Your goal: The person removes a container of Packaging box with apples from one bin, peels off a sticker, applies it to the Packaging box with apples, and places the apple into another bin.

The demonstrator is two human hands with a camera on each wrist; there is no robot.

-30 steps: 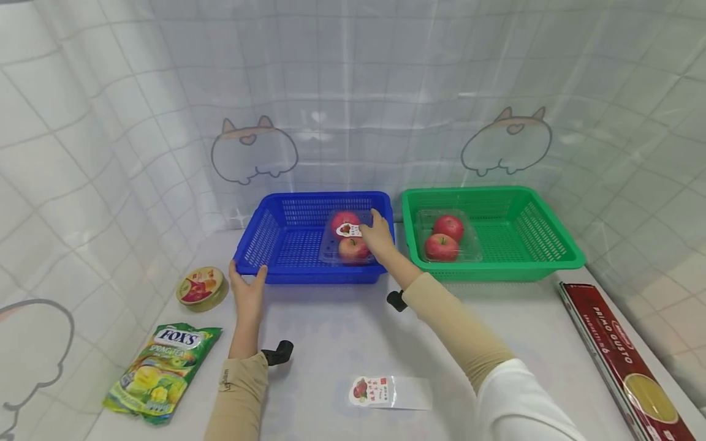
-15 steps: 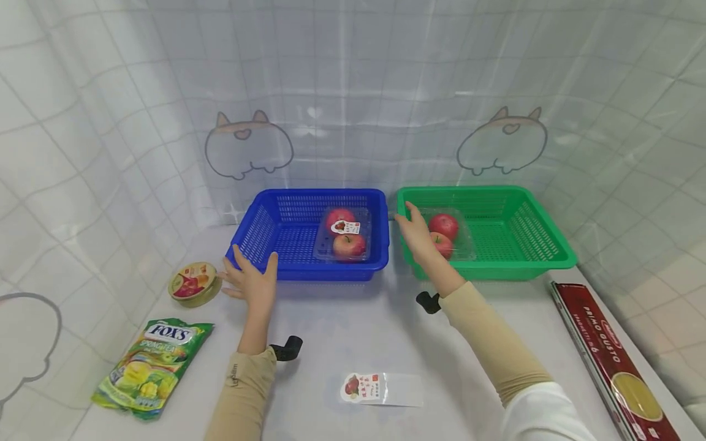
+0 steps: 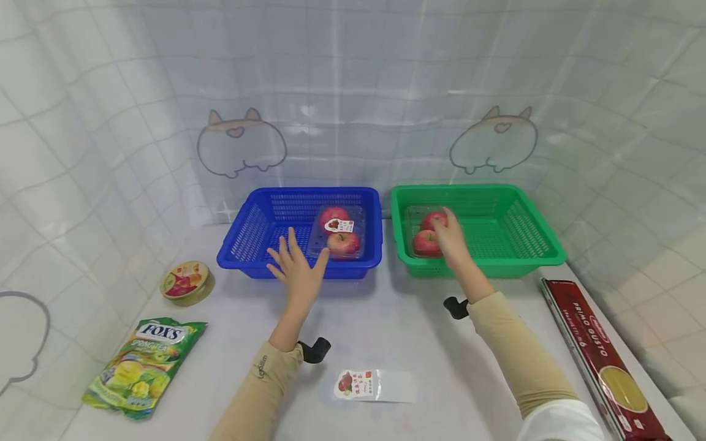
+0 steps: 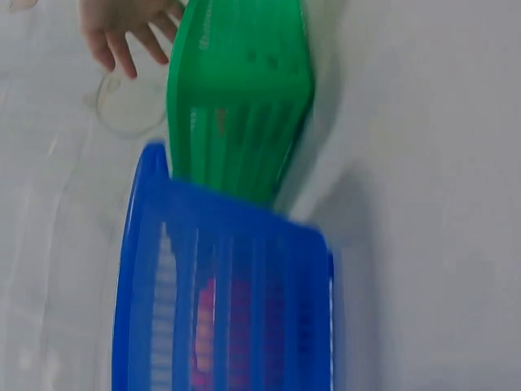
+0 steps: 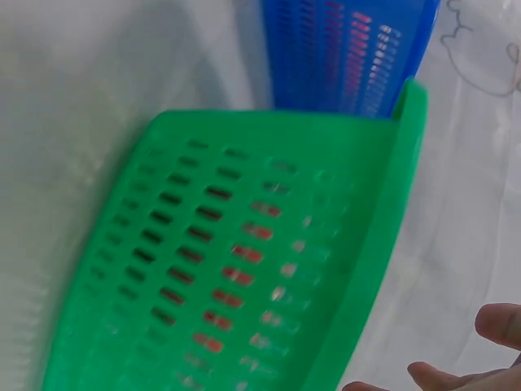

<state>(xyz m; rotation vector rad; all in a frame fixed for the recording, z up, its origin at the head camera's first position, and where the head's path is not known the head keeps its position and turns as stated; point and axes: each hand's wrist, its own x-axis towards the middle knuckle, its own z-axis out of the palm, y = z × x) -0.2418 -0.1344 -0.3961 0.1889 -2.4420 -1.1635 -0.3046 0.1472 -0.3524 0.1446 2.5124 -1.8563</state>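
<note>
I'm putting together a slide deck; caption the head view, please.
A right hand extends over apples in a green basket; the left hand, spread wide, is near a blue basket.

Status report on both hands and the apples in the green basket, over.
Left hand: fingers spread, empty, by the blue basket. Right hand: at the apples in the green basket, contact unclear. Nothing visibly blocking; label strip lies in front.

Head view's pretty bright, pale glare streaking the plastic sheet (image 3: 364,141), soft shadows on the bench (image 3: 386,327). Both wrist views look dimmer and kinda blurry.
</note>
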